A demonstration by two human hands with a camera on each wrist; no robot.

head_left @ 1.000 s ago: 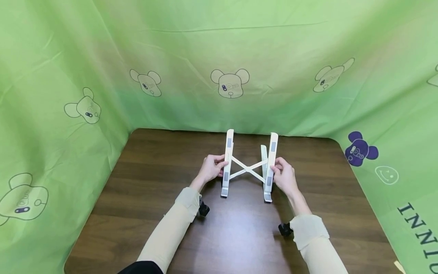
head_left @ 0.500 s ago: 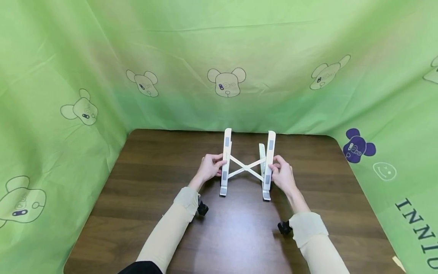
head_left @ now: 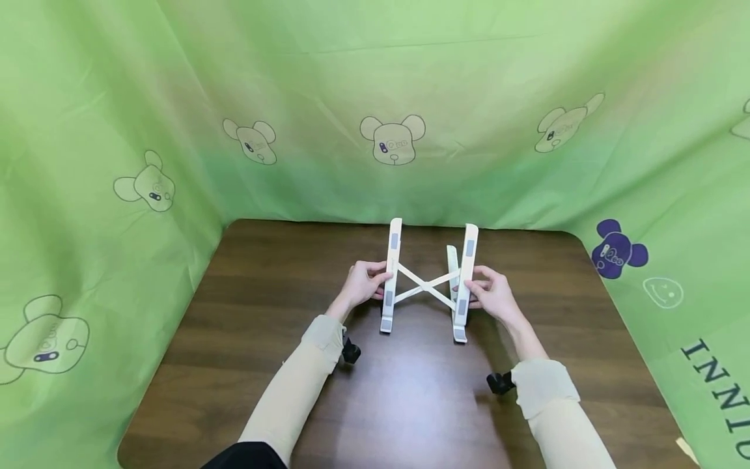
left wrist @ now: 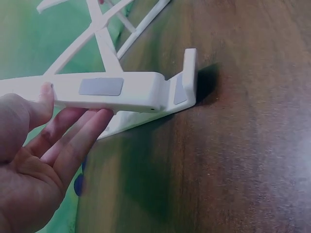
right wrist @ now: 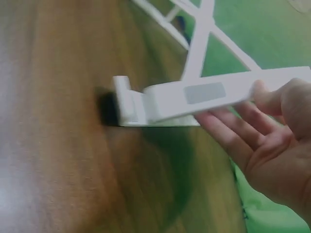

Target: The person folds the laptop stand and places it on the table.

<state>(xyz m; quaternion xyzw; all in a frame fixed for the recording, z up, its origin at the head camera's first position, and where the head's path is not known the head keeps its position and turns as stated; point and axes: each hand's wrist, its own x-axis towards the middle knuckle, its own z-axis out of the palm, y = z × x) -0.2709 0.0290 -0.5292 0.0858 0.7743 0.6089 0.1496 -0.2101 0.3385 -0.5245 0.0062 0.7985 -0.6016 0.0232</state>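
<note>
A white folding stand (head_left: 425,286) with two long bars joined by an X-shaped brace rests on the dark brown, wood-grained table (head_left: 281,260); it sits toward the far edge, a little right of that edge's middle, the bars' upturned lips (left wrist: 190,73) facing the near edge. The left hand (head_left: 360,284) pinches the left bar – thumb on the upper face, fingers underneath; the right hand (head_left: 493,298) grips the right bar in the same way; both bars slope above the tabletop, and grey rectangular pads (left wrist: 101,86) line their upper faces. Cream sleeves (head_left: 299,384) cover the forearms, a small black device (head_left: 350,352) at each wrist; beyond the far edge hangs a green cloth (head_left: 316,71) printed with bear heads – one solid purple, near the far right corner.
</note>
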